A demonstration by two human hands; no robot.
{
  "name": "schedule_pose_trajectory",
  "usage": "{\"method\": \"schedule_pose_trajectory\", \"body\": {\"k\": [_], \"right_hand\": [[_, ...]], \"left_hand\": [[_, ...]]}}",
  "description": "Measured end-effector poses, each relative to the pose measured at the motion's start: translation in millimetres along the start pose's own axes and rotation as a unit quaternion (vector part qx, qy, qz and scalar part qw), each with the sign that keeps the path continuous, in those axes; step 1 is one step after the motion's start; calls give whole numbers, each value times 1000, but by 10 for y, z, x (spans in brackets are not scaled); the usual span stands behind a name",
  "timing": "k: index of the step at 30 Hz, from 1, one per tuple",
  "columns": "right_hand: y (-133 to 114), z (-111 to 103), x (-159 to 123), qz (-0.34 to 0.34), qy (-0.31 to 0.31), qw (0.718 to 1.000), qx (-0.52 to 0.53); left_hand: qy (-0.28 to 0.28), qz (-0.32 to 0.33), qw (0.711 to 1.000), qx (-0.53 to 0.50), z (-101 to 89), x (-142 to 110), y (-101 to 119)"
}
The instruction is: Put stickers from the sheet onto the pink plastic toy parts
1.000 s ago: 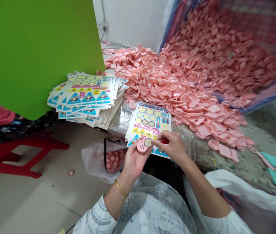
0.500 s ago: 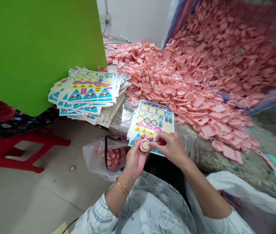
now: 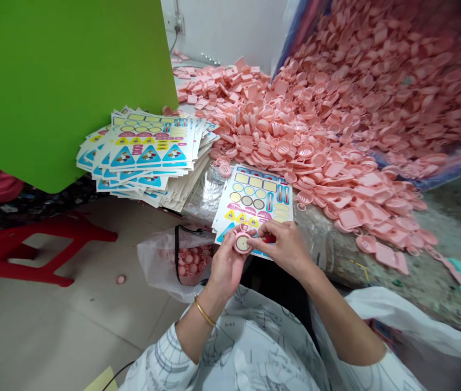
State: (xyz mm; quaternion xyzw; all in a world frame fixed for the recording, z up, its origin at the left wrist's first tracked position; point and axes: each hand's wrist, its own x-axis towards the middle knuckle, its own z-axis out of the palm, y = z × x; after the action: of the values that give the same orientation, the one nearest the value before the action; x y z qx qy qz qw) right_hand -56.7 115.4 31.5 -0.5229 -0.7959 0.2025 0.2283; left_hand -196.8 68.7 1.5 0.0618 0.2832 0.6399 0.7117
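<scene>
My left hand (image 3: 226,266) holds a round pink plastic piece (image 3: 242,244) with a small handle-like loop, its face toward me. A round beige sticker (image 3: 242,244) lies on the piece's centre. The fingertips of my right hand (image 3: 285,250) touch the sticker's edge and pinch a small red object (image 3: 269,238), partly hidden. Below both hands lies a printed sticker sheet (image 3: 255,201) with coloured shapes and triangles. A large heap of pink plastic toy pieces (image 3: 328,130) spreads just beyond the sheet.
A stack of sticker sheets (image 3: 144,152) sits left of the heap, beside a green board (image 3: 59,81). A clear plastic bag (image 3: 192,260) of round pink pieces stands below on the tiled floor, near a red stool (image 3: 38,250). A white bag (image 3: 410,326) lies at lower right.
The beige sticker has moved from the pink piece's right edge onto its centre. My hands have drawn closer together, and the view has shifted slightly.
</scene>
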Motion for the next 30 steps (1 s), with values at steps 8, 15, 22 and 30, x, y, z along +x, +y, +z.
{"method": "schedule_pose_trajectory", "body": {"k": [8,15,22,30], "right_hand": [[9,8,-14,-5,-6,1000,-19],[-12,-25,0,-17,4,999,-44],[-190,100,-98,-37,-15,996,-83],[622,-783,-503,199,20,969,-141]], "left_hand": [[5,-4,1000,-4,1,-1,-20],[5,8,999,34,13,-18,-31],[90,37,985,146,-93,16,9],[201,103,907,356,-686,-220,640]]}}
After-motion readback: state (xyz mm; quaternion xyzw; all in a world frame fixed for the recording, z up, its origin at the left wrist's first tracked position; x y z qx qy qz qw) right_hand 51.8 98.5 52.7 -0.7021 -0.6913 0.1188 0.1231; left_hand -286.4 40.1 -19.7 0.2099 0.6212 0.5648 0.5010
